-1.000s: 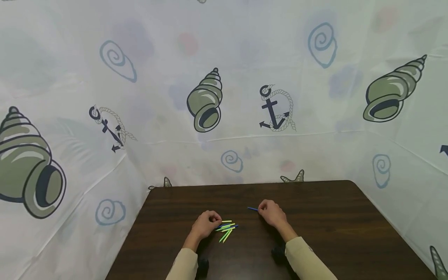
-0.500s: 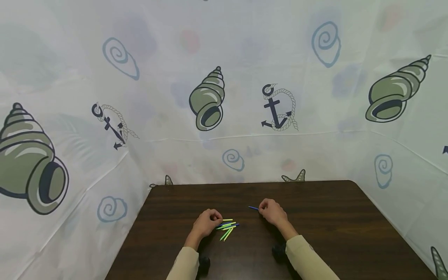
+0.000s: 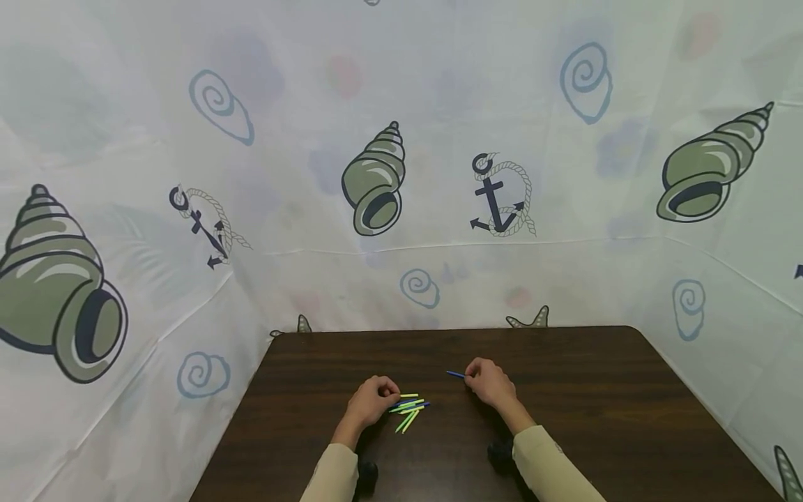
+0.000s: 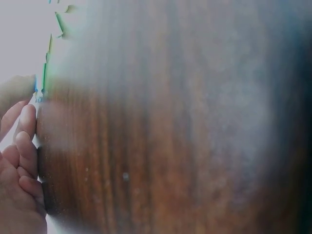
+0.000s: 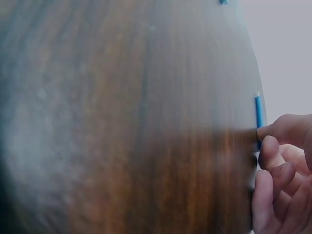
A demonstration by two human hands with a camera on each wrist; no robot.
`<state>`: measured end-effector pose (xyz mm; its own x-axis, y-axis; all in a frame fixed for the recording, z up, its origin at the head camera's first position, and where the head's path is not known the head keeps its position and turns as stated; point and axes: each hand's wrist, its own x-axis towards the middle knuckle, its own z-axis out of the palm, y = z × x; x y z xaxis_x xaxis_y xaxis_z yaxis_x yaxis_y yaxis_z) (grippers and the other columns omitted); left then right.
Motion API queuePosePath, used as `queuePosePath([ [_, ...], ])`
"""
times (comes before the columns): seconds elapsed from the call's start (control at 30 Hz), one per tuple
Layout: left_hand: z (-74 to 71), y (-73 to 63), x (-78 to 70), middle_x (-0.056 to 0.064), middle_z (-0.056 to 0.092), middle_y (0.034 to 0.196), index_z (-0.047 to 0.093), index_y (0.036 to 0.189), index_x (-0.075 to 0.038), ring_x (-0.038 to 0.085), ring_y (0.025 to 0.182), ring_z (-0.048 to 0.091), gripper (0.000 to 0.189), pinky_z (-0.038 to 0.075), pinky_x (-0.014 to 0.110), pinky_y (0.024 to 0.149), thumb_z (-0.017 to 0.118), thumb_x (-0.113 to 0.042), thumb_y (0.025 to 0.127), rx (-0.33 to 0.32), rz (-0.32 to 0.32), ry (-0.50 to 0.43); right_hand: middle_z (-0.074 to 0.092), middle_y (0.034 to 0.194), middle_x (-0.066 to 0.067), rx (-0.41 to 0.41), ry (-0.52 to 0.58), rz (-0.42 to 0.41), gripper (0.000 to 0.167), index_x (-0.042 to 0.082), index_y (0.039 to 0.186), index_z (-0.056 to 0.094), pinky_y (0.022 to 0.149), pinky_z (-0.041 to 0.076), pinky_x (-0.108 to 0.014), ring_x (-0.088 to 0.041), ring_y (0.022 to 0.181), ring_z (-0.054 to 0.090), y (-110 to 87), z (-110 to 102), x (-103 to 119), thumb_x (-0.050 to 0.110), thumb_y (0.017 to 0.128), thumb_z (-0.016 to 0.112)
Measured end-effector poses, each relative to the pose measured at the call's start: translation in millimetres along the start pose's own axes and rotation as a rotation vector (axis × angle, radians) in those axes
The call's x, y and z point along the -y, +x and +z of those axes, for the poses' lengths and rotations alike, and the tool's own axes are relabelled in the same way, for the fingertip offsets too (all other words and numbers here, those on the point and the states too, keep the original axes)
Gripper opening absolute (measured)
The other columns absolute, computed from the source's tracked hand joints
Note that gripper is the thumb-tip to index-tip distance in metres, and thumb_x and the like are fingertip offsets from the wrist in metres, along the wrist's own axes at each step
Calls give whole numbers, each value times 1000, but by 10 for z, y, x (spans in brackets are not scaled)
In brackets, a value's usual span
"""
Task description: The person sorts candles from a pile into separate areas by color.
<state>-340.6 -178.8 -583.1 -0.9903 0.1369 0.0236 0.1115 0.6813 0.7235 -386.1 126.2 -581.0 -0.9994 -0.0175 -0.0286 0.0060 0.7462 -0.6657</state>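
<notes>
My right hand [image 3: 491,382] pinches one end of a thin blue stick [image 3: 454,374], whose free end points left; the same stick shows upright beside the thumb in the right wrist view, where the hand [image 5: 287,170] has its other fingers curled. At the left edge of a small pile of yellow, green and blue sticks [image 3: 411,404], my left hand [image 3: 371,403] has thumb and finger together on a blue stick [image 4: 35,84]. A green stick [image 4: 44,77] lies just beyond those fingertips. The fingers partly hide the left end of the pile.
The sticks lie on a dark brown wooden table [image 3: 564,390]. Behind and beside it hangs a white cloth [image 3: 301,279] printed with shells and anchors. Dark wrist devices [image 3: 500,457] sit under both forearms.
Both hands keep their places and their grips on the blue sticks. The head view has shifted slightly; the pile looks the same.
</notes>
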Motion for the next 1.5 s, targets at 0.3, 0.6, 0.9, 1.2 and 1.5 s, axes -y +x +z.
queuePosePath([
  [0.3, 11, -37, 38, 1, 58, 100, 74, 101, -19, 18, 85, 52, 7, 36, 41, 78, 72, -24, 105, -10, -3, -1, 65, 77, 1, -5, 148, -39, 3, 18, 100, 74, 57, 40, -37, -19, 61, 54, -52, 111, 120, 21, 101, 73],
  [0.6, 17, -38, 12, 0, 58, 97, 75, 100, -18, 18, 82, 52, 8, 37, 40, 77, 72, -24, 104, -30, 21, 7, 57, 70, 2, 96, 179, -310, 5, 12, 102, 76, 55, 40, -29, -13, 57, 48, -133, 353, 355, 16, 102, 72],
  [0.9, 16, -9, -8, 0, 60, 99, 74, 97, -20, 17, 84, 54, 10, 40, 40, 79, 73, -25, 104, -39, 10, 28, 61, 72, 3, 225, 181, -408, 14, 9, 105, 78, 52, 40, -27, -8, 55, 48, -112, 518, 528, 20, 103, 71],
  [1.2, 49, -28, -30, 0, 59, 96, 74, 96, -18, 16, 81, 53, 7, 40, 37, 75, 74, -21, 102, -58, 26, 26, 62, 76, 4, 246, 150, -394, 11, 13, 100, 79, 54, 39, -27, -10, 60, 49, -104, 562, 572, 20, 103, 72],
  [1.5, 38, -32, -15, 0, 59, 97, 74, 96, -21, 17, 83, 54, 8, 40, 38, 77, 74, -24, 103, -45, 1, 37, 61, 74, 5, 237, 139, -372, 8, 17, 97, 78, 53, 38, -29, -11, 59, 50, -89, 601, 554, 23, 102, 73],
])
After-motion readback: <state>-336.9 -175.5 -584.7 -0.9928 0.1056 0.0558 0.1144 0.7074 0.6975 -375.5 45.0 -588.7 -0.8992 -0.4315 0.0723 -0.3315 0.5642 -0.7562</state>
